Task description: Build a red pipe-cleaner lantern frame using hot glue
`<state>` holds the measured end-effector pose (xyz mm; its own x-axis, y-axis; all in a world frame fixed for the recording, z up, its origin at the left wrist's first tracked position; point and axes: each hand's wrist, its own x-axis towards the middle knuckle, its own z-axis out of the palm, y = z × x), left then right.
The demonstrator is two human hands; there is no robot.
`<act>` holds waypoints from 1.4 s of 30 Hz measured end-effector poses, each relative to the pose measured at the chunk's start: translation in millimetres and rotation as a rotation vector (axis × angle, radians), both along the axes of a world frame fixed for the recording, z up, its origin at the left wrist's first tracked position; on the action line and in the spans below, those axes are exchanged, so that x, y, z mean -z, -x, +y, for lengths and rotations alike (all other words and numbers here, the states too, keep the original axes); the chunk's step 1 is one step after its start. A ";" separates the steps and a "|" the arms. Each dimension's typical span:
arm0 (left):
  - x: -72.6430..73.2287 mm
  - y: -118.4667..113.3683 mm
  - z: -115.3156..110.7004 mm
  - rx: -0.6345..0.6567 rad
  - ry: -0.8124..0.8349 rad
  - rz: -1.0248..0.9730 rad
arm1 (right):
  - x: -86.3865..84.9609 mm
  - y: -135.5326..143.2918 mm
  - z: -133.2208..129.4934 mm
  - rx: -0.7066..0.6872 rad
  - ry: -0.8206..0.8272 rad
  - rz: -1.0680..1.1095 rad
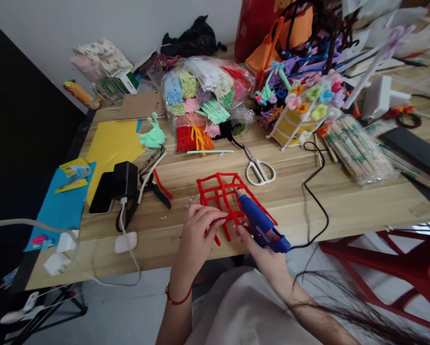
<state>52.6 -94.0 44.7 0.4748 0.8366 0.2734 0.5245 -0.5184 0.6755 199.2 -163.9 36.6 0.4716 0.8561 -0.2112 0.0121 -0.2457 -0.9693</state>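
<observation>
On the wooden table (179, 165), a red lattice frame (225, 194), probably light, soft and easily bent, best held at its crossings, lay beneath a left hand (200, 229) pinching its near bars and a right hand (263, 254) wrapped around a blue glue gun (257, 219).

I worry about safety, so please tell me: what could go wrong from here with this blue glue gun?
The left hand has its fingertips at the red frame, close to the nozzle of the blue glue gun; if it is hot, they could be burned. The slack black cord loops near the table's front edge, so an arm might snag it and jerk the gun. The frame's thin strips might also bend under pressure.
</observation>
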 end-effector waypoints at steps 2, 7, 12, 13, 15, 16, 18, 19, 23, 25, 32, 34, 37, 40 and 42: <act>-3.3 -0.5 -2.0 -0.039 0.018 0.003 | 1.1 1.2 0.2 0.018 0.001 -0.003; -13.5 -12.5 -10.1 -0.209 -0.014 0.036 | 8.9 5.6 -0.9 0.060 -0.002 -0.080; -12.8 -30.2 -17.7 -0.281 -0.031 0.099 | 18.4 12.9 -7.4 0.041 -0.061 -0.077; -12.5 -32.4 -18.6 -0.300 -0.032 0.104 | 18.3 11.9 -8.8 0.037 -0.073 -0.077; -13.2 -35.0 -19.8 -0.320 -0.015 0.127 | 15.3 3.8 -10.2 0.035 -0.073 -0.091; -14.1 -35.3 -20.0 -0.321 0.000 0.141 | 12.4 -3.5 -9.6 0.028 -0.062 -0.104; -16.4 -34.2 -19.5 -0.303 0.019 0.154 | 4.5 -23.8 -4.2 0.003 -0.054 -0.143; -17.6 -33.0 -18.9 -0.291 0.015 0.152 | 0.1 -35.8 1.0 -0.057 -0.038 -0.177; -20.5 -26.3 -14.0 -0.265 -0.047 0.117 | -13.4 -80.9 35.4 -0.118 -0.257 -0.495; -20.5 -23.0 -10.8 -0.256 -0.073 0.108 | -14.2 -94.9 53.3 -0.337 -0.263 -0.521; -8.0 -15.0 -1.9 -0.201 -0.163 0.111 | -3.4 -96.1 57.1 -0.385 -0.201 -0.400; -3.6 -14.8 -0.8 -0.202 -0.197 0.094 | -3.5 -91.9 46.4 -0.310 -0.193 -0.358; -0.8 -17.1 -0.6 -0.195 -0.256 0.057 | -4.0 -85.1 34.1 -0.323 -0.173 -0.227; -2.3 -21.3 -2.3 -0.159 -0.308 0.046 | -4.4 -76.3 30.7 -0.379 -0.175 -0.150; -4.2 -24.3 -3.9 -0.107 -0.353 0.042 | -5.8 -69.6 31.7 -0.372 -0.183 -0.097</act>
<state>76.9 -97.9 48.9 0.4068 0.7400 0.5357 0.6120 -0.6561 0.4415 268.8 -132.2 42.4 0.1342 0.9909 -0.0101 0.1609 -0.0318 -0.9865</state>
